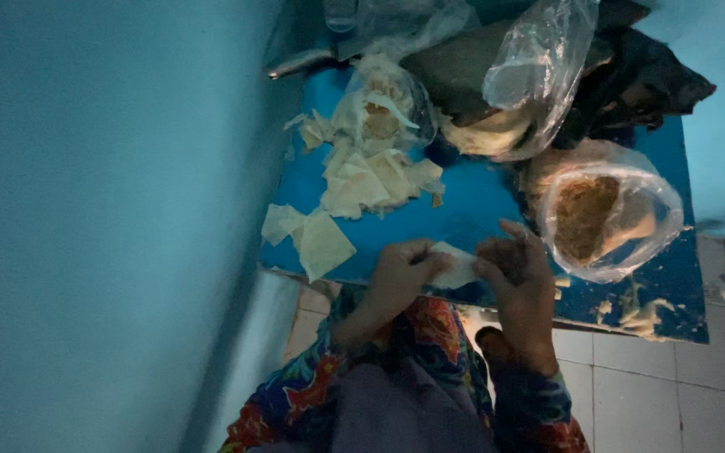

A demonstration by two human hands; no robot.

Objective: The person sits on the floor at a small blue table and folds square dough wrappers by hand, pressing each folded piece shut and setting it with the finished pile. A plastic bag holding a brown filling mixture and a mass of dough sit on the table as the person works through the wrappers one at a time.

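At lower centre of the frame, over the blue worktop's point(480, 214) near edge, our left hand point(396, 281) and right hand point(520, 281) pinch one thin pale paper square point(455, 268) between closed fingertips; light, limp, tearable, we judge, best held by its edges; two clear bags point(610, 218) lie upper right.

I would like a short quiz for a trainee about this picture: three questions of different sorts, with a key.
1. True or false: both hands touch the same pale sheet.
2. What sits nearest the right hand? A) the open clear bag of brown filling B) the pile of pale sheets C) the dark cloth
3. What colour is the table top?

Key:
1. True: the left hand and the right hand hold one pale sheet between them at the table's near edge.
2. A: the bag of brown filling; the pile of pale sheets and the dark cloth lie farther off.
3. Blue: the table.
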